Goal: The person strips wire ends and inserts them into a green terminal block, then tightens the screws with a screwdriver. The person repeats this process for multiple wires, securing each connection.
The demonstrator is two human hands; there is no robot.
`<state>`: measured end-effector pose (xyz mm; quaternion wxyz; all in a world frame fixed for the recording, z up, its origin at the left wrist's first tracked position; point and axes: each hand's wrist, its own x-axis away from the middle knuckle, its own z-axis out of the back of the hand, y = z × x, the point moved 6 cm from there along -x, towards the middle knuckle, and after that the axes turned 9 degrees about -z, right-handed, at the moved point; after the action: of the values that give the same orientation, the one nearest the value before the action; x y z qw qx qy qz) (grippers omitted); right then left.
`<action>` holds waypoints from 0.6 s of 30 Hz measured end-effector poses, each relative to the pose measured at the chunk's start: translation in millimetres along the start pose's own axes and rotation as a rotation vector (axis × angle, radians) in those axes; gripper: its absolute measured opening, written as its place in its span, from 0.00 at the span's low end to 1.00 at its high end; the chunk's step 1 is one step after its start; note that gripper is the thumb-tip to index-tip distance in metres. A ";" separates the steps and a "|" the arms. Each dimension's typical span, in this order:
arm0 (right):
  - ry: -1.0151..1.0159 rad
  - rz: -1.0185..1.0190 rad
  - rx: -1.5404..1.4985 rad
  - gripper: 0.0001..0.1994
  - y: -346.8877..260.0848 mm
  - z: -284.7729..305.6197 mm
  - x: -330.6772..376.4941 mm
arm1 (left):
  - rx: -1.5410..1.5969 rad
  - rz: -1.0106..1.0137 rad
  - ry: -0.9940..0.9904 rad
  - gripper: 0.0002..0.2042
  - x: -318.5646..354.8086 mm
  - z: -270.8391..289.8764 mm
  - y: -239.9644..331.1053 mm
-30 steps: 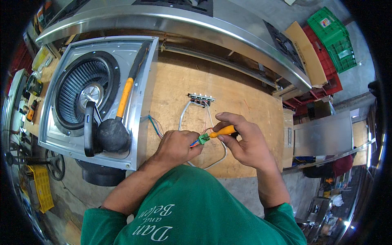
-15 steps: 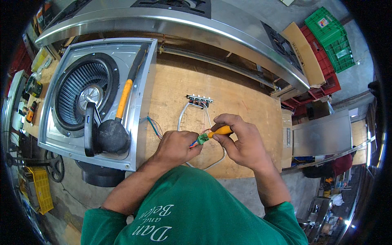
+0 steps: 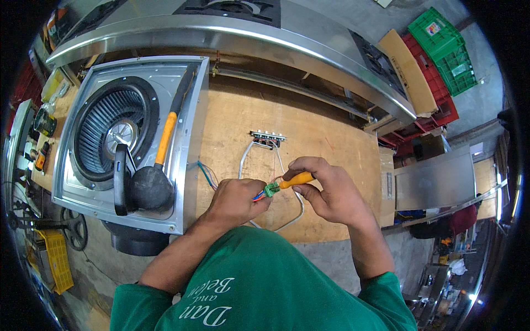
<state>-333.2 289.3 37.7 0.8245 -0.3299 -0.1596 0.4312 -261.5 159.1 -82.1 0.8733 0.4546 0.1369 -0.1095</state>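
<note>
My left hand pinches a small green terminal connector with coloured wires running into it. My right hand grips an orange-handled screwdriver, its tip set against the connector. Both hands hover over a wooden board. A white cable loops from under my hands up to a small switch panel lying farther back on the board.
A metal blower housing with a dark fan wheel lies at the left. A black rubber mallet with an orange handle rests on it. A curved steel hood spans the back. Green and red crates stand at the upper right.
Both hands have stayed together over the connector, shifting slightly. The screwdriver handle has turned a little in my right hand.
</note>
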 end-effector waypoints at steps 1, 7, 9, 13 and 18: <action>0.025 0.000 -0.005 0.17 -0.2 1.2 -0.1 | 0.007 -0.019 0.004 0.13 -2.0 0.5 1.6; 0.115 -0.023 0.090 0.14 -1.7 -3.9 2.0 | -0.032 -0.064 0.001 0.12 -0.2 0.7 2.4; 0.174 -0.013 0.088 0.14 -2.4 -5.2 2.3 | -0.052 -0.061 -0.003 0.12 -0.7 1.4 1.2; 0.297 -0.026 0.094 0.13 -1.3 -7.7 7.8 | -0.062 -0.070 -0.005 0.12 -3.3 1.3 3.3; 0.394 -0.055 0.117 0.13 -1.3 -11.5 9.0 | -0.088 -0.078 -0.007 0.12 -4.9 -2.3 3.2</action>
<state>-320.9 291.4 30.0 0.8689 -0.3551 0.0210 0.3442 -265.5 163.1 -79.3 0.8879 0.4098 0.1562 -0.1390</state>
